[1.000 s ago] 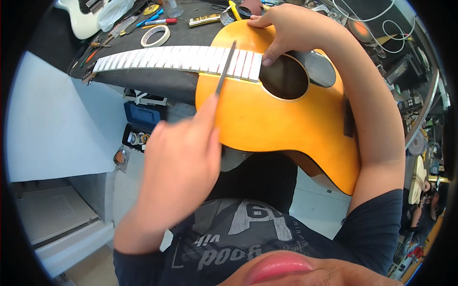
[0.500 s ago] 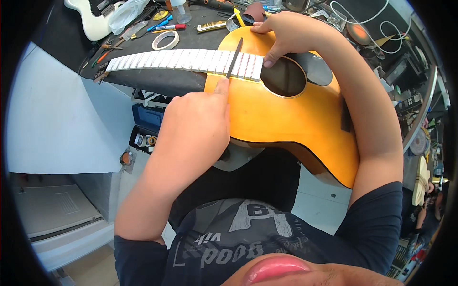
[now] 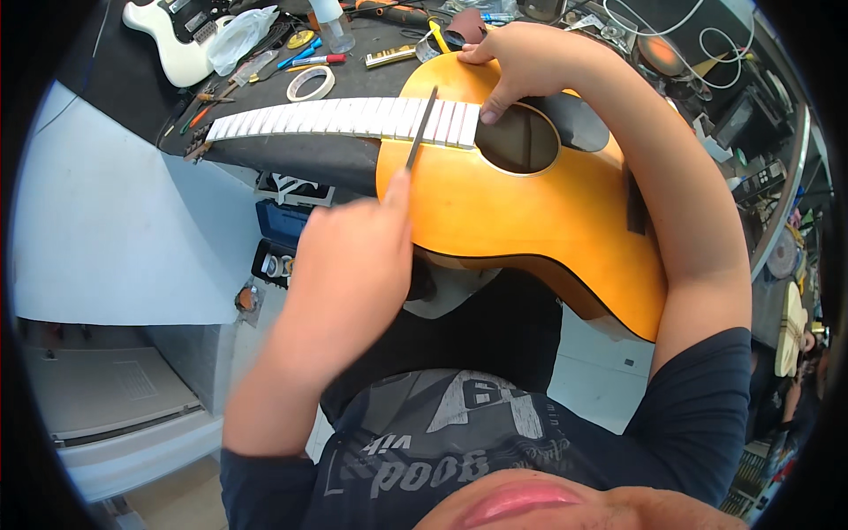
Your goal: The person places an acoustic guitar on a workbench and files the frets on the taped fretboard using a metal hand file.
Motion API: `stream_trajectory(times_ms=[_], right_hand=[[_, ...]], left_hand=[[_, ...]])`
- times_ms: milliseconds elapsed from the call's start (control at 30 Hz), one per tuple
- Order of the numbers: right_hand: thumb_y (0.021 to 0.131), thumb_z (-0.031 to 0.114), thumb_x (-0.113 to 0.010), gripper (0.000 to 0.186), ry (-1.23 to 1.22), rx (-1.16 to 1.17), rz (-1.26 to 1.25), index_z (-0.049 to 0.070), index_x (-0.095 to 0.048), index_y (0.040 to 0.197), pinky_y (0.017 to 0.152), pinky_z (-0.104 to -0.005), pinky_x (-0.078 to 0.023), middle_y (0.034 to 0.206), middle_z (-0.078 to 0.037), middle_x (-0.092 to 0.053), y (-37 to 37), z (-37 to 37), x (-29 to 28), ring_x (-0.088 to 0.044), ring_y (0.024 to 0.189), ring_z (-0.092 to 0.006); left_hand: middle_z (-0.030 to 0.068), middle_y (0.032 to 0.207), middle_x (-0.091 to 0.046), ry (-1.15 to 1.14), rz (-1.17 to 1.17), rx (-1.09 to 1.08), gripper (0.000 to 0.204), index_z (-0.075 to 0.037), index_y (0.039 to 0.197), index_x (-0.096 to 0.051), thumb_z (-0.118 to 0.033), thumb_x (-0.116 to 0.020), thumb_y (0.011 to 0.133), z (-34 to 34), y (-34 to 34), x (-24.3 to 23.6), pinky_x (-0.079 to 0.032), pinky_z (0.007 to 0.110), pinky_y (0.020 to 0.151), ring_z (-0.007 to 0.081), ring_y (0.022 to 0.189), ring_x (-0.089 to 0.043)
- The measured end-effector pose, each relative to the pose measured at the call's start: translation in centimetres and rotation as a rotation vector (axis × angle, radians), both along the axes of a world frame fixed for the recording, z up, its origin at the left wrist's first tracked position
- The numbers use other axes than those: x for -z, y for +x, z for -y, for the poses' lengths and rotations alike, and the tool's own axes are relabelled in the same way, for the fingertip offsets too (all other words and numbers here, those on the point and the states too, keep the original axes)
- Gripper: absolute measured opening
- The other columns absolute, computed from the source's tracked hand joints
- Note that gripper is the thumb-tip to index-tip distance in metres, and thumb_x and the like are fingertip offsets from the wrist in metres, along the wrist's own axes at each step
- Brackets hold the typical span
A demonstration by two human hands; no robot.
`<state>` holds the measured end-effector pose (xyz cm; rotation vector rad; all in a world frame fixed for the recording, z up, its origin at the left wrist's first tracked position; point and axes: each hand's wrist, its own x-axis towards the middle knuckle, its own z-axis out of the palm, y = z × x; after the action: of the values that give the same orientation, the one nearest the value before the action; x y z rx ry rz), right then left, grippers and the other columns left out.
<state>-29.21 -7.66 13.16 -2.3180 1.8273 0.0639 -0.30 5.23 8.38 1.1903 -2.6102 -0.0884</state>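
Observation:
An acoustic guitar [image 3: 503,208] with an orange-yellow top lies across the edge of the workbench, neck to the left. White tape covers its fretboard [image 3: 327,117] between the frets. My left hand [image 3: 358,252], slightly blurred, is closed around a thin dark file [image 3: 421,132], index finger stretched along it. The file lies slantwise across the fretboard near the body joint; its held end is hidden in the hand. My right arm curves round the guitar body. My right hand [image 3: 521,64] grips the upper bout, thumb beside the sound hole [image 3: 521,140] and fingers toward the far edge.
Behind the neck lie a masking tape roll [image 3: 311,84], markers [image 3: 316,61], a clear bottle [image 3: 334,26] and a white electric guitar body [image 3: 172,44]. Cables [image 3: 720,53] and tools crowd the right side. An open toolbox [image 3: 281,225] sits below the bench.
My left hand has drawn the file back toward me and a little left, across the fretboard. The right hand keeps its hold on the guitar; the whole view has shifted slightly.

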Motion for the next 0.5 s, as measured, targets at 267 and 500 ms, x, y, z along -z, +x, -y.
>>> stream_trajectory(times_ms=[267, 500], right_hand=[[0.069, 0.041, -0.103, 0.105, -0.050, -0.052, -0.032, 0.012, -0.062, 0.161, 0.106, -0.0450, -0.059, 0.142, -0.020, -0.076, -0.7, 1.2, 1.3, -0.075, 0.123, -0.0370], [0.072, 0.042, -0.102, 0.103, 0.032, 0.015, -0.043, 0.012, -0.062, 0.162, 0.111, -0.0451, -0.057, 0.146, -0.019, -0.073, -0.1, 0.5, 0.4, -0.073, 0.128, -0.0372]], left_hand=[[0.0223, 0.087, -0.072, 0.013, 0.031, -0.007, 0.044, 0.006, 0.145, -0.064, -0.006, -0.068, 0.103, 1.2, -0.5, -0.3, -0.054, 0.053, 0.077, 0.0437, 0.083, -0.071], [0.0218, 0.087, -0.071, 0.078, -0.005, -0.013, 0.046, 0.005, 0.145, -0.065, -0.004, -0.070, 0.100, -4.5, 2.7, -0.3, -0.054, 0.053, 0.075, 0.0435, 0.082, -0.071]])
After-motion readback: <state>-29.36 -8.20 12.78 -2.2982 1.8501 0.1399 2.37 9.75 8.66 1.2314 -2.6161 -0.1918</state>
